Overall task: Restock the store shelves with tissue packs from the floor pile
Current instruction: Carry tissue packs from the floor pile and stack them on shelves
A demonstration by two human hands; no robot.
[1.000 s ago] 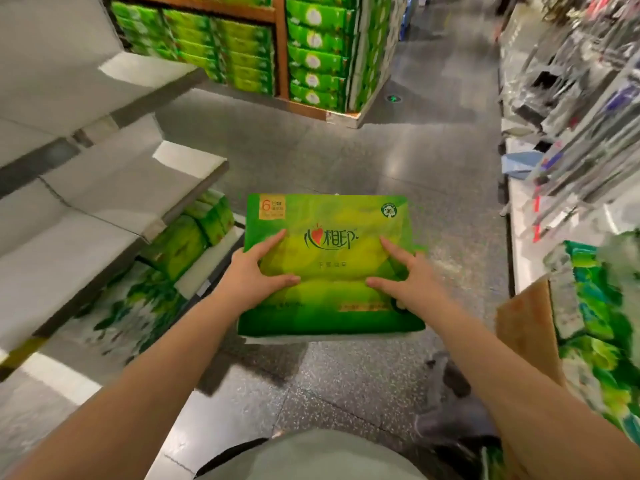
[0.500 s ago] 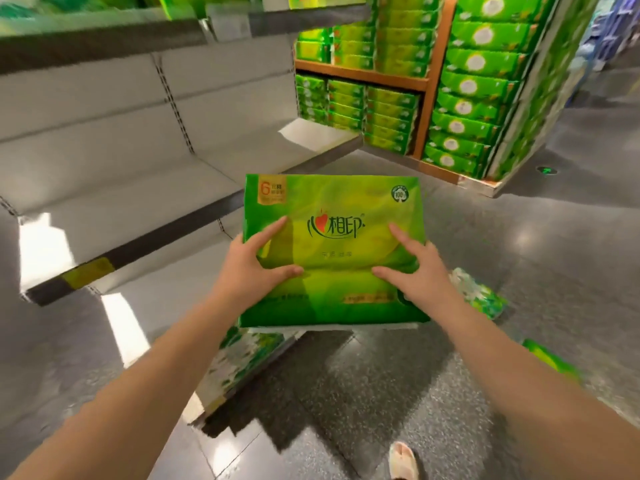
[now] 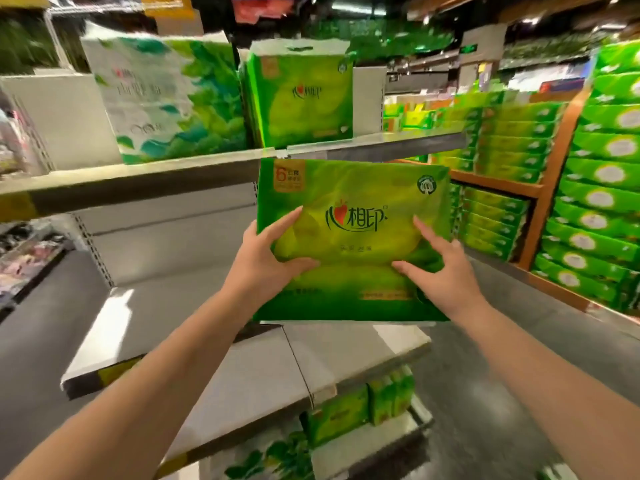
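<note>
A flat green tissue pack [image 3: 349, 188] with an orange "6" label is held up in front of me, just below the upper shelf's edge [image 3: 194, 171]. My left hand [image 3: 266, 251] grips its left side, thumb across the front. On the right side, my right hand [image 3: 440, 268] grips it the same way. An identical green pack [image 3: 301, 95] stands upright on the upper shelf, with a larger white-and-green pack [image 3: 169, 98] to its left.
A bare grey shelf [image 3: 194, 306] lies below the held pack, another [image 3: 270, 386] lower still. Green packs [image 3: 360, 407] sit on the bottom level. A wooden rack [image 3: 550, 188] full of green tissue boxes stands to the right across the grey floor.
The pack has been lifted from waist height up to the upper shelf's edge. My view has swung up from the floor to the shelves. Both hands keep the same grip.
</note>
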